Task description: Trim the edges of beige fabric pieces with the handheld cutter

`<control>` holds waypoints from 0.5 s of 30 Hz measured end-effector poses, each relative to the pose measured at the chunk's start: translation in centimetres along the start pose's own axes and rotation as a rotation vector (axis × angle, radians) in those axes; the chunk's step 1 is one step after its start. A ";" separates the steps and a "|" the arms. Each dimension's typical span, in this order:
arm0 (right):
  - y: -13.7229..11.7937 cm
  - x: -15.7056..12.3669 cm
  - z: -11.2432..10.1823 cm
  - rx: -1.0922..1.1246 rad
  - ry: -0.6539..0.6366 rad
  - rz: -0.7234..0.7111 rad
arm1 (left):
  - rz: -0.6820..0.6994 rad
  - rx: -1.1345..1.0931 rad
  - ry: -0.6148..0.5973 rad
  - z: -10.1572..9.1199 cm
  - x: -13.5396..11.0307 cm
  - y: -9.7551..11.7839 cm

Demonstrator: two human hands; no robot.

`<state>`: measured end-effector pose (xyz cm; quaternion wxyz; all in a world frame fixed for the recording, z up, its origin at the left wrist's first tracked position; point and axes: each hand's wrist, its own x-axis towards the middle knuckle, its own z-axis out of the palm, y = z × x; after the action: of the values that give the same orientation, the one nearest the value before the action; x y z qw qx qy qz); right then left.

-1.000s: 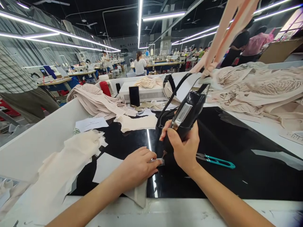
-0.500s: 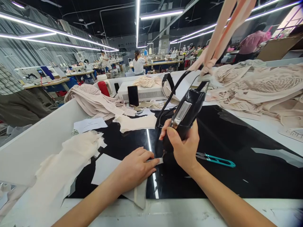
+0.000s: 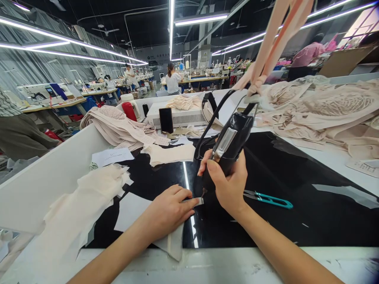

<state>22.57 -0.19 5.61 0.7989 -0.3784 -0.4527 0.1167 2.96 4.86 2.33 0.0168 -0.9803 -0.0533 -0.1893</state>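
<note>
My right hand (image 3: 229,185) is closed around a black hand-held tool (image 3: 229,144) that hangs by a cord and pale straps (image 3: 272,39) from above. Its thin tip points down at the end of a narrow beige fabric strip (image 3: 176,242). My left hand (image 3: 168,209) lies flat on that strip, fingers pressed together, pinning it to the glossy black tabletop (image 3: 296,177). The two hands are a few centimetres apart.
Teal thread snips (image 3: 268,199) lie just right of my right hand. Beige fabric pieces (image 3: 85,205) are piled at left, folded stacks (image 3: 118,126) behind, a lace heap (image 3: 322,106) at right. A white box (image 3: 180,114) and dark phone (image 3: 166,119) stand at the back. Other people work at distant tables.
The tool and my right hand have shifted slightly left and up. My left hand stays on the strip. The view has drifted a little.
</note>
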 end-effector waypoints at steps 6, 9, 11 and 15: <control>0.2 0.5 -0.4 0.007 0.034 -0.019 | 0.004 0.027 0.002 -0.1 0.0 0.0; 0.0 0.4 -0.5 0.024 0.049 -0.018 | -0.011 0.004 -0.011 -0.1 0.0 0.0; -0.2 0.2 -0.4 0.025 0.046 -0.010 | -0.019 -0.004 -0.022 -0.1 0.0 0.0; -0.3 0.1 -0.2 0.007 0.033 0.012 | -0.012 0.009 -0.018 0.0 0.0 0.0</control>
<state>22.71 -0.42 5.79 0.8067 -0.3803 -0.4370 0.1168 2.95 4.84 2.35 0.0194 -0.9815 -0.0603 -0.1806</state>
